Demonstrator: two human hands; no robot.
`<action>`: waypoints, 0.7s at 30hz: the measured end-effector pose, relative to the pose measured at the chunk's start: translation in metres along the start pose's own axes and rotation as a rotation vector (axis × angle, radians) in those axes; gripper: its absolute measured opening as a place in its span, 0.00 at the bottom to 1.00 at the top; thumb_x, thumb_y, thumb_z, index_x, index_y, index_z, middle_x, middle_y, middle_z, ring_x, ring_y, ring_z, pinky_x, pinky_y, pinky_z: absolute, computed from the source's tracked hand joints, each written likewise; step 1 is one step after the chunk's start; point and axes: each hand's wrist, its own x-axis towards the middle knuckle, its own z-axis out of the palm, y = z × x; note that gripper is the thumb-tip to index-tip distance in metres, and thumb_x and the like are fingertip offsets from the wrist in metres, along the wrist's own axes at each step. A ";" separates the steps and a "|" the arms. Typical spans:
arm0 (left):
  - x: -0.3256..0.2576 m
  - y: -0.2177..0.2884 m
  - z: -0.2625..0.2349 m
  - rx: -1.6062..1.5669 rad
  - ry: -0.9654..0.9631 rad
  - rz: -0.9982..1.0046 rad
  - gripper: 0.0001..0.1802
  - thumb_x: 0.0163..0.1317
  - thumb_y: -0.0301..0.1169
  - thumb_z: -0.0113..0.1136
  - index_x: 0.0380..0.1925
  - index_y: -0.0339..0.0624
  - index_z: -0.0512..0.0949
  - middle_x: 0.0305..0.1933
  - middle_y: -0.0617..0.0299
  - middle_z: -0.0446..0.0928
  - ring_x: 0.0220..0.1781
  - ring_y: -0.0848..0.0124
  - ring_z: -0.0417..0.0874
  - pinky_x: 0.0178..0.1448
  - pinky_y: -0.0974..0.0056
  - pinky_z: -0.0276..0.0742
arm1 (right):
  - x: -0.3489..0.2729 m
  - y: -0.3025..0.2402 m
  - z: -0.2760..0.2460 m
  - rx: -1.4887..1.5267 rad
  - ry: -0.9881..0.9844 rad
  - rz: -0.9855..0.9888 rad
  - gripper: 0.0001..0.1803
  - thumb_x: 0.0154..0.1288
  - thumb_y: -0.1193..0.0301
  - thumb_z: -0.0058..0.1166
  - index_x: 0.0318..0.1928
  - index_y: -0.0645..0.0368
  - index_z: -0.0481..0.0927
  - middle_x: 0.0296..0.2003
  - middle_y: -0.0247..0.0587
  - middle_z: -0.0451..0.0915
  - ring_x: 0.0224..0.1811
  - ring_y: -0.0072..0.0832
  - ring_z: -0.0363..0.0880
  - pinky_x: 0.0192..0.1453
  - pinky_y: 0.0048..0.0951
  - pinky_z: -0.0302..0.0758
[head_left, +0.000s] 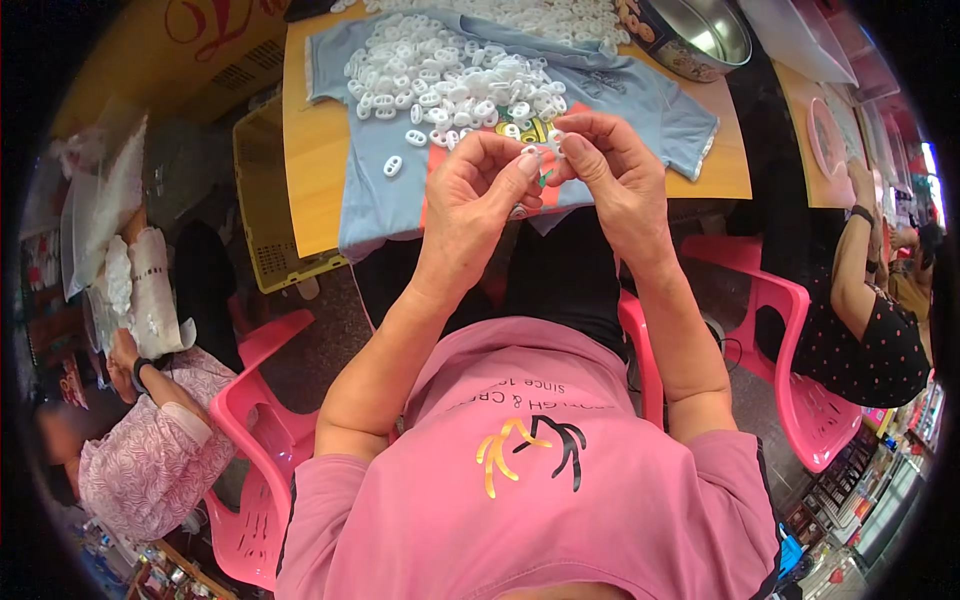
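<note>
Head view: the left hand [470, 195] had its thumb and forefinger clamped on a small white piece [530, 153], and the right hand [622, 190] pinched another white piece [556, 141] just beside it. Whether those 2 pieces were joined was hard to tell, since the fingers partly covered them. Both were held above the near part of a light blue garment [375, 205] spread over the table [310, 170].

A slack pinch could have let either piece drop into the lap, because the hands worked close to the near edge. The garment hung over that edge, so a snag from a knee or forearm might have dragged the pile of white pieces [430, 80] forward; 1 loose piece [393, 166] lay nearer the edge already. The widest room was to the right, across the flat sleeve, with the round tin [742, 45] bounding the far corner.
</note>
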 end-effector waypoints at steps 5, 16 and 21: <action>0.001 -0.001 -0.001 -0.002 -0.008 0.005 0.09 0.66 0.31 0.61 0.38 0.37 0.74 0.31 0.65 0.79 0.29 0.81 0.79 0.34 0.75 0.75 | -0.001 0.000 0.001 0.012 -0.001 -0.005 0.12 0.72 0.73 0.52 0.50 0.67 0.76 0.40 0.36 0.79 0.34 0.18 0.78 0.45 0.21 0.75; 0.001 -0.001 -0.002 0.008 -0.019 -0.020 0.08 0.66 0.28 0.59 0.39 0.36 0.74 0.32 0.62 0.77 0.33 0.77 0.79 0.39 0.71 0.77 | -0.002 0.000 0.008 -0.084 0.019 -0.070 0.11 0.71 0.73 0.53 0.50 0.66 0.77 0.40 0.36 0.80 0.34 0.18 0.78 0.42 0.19 0.75; 0.001 0.002 -0.002 -0.121 -0.042 -0.082 0.08 0.65 0.28 0.60 0.39 0.35 0.75 0.32 0.60 0.79 0.33 0.75 0.80 0.39 0.69 0.78 | -0.001 0.001 0.009 -0.117 0.015 -0.082 0.10 0.71 0.74 0.53 0.48 0.66 0.78 0.40 0.35 0.80 0.35 0.17 0.77 0.42 0.19 0.75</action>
